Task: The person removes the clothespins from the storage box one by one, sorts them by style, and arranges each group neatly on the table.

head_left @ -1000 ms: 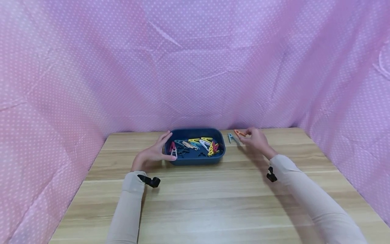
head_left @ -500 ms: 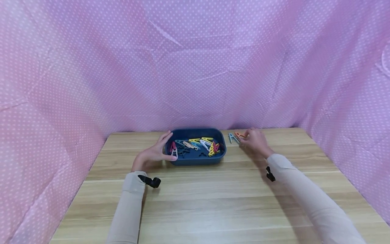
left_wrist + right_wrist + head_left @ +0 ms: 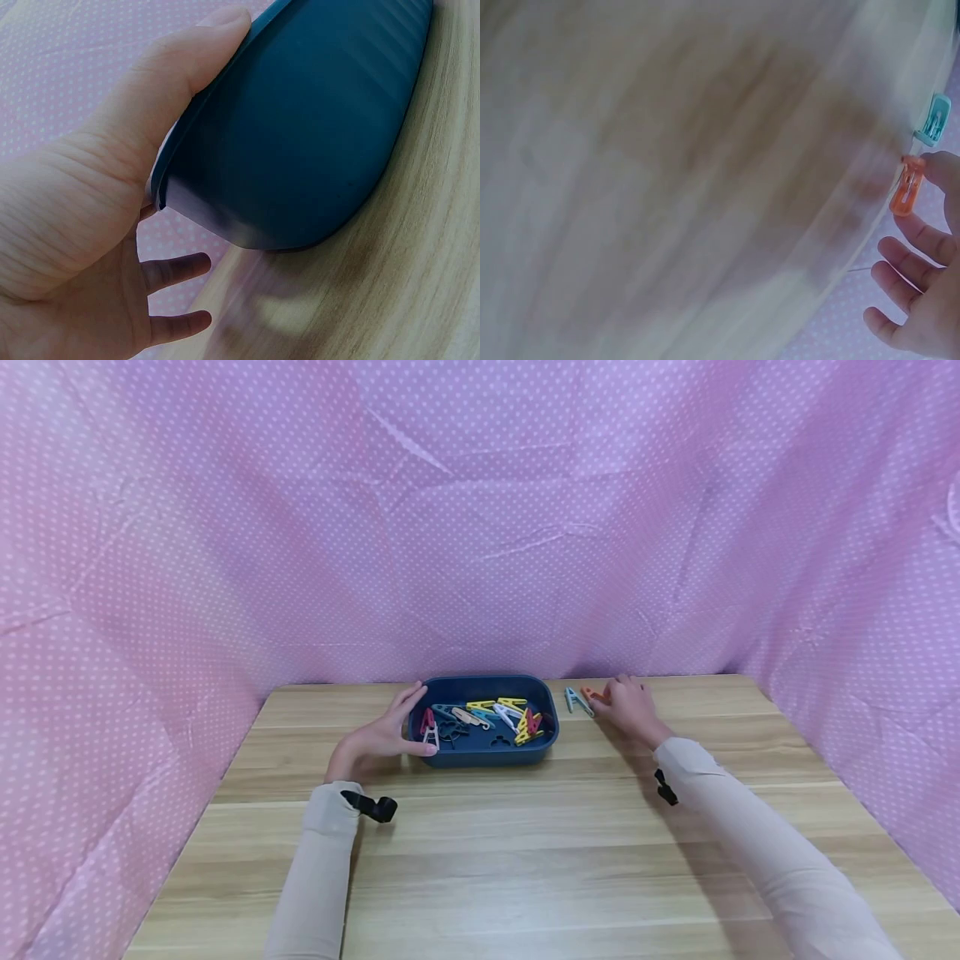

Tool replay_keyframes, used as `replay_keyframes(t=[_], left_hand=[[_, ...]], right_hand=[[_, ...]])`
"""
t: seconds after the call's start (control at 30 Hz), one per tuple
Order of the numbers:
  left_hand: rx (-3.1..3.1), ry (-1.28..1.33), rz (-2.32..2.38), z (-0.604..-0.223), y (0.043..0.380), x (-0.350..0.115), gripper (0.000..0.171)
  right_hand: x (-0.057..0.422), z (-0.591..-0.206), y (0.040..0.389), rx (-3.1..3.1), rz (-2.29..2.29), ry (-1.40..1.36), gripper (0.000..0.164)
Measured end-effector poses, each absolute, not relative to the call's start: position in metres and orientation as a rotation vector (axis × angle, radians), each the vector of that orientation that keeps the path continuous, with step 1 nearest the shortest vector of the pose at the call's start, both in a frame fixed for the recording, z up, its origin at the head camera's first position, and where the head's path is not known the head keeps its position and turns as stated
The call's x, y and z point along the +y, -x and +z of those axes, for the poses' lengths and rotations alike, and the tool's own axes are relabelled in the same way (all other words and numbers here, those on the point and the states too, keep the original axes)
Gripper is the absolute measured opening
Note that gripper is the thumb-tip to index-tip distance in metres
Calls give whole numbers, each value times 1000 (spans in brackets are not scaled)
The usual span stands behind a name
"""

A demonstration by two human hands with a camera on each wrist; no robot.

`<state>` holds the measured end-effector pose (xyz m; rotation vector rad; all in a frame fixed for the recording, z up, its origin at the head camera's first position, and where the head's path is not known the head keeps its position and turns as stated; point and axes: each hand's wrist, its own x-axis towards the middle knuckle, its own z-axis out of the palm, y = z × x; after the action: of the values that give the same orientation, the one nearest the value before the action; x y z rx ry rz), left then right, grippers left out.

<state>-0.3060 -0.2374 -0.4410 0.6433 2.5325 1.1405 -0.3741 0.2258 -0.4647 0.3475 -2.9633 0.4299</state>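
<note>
No txt, labels, brands, nos. or signs legible in head view or either wrist view.

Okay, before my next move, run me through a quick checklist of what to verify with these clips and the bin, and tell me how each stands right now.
1. Left hand on the bin: ok, it holds the left end.
2. Bin flat on the table: ok, it looks level.
3. Right hand has let go of the orange clip: not ok, it pinches the clip.
4. Light blue clip out of the bin: ok, it is on the table beside the orange one.
5. Orange clip's full weight on the table: cannot tell, the hand hides part of it.
</note>
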Motion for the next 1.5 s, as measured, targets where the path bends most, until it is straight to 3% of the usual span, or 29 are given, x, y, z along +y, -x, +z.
replay_keyframes(t=[0.57,1.1,1.5], left_hand=[[2520,-633,1160,-442,305,-238,113],[2519,-629,1164,-445,307,-238,112],[2514,-634,1158,-442,306,-237,113]], right_hand=[[226,-461,371,-3017,490,-324,44],[223,-464,368,-3003,463,-311,41],[223,-465,367,-2987,502,-309,53]])
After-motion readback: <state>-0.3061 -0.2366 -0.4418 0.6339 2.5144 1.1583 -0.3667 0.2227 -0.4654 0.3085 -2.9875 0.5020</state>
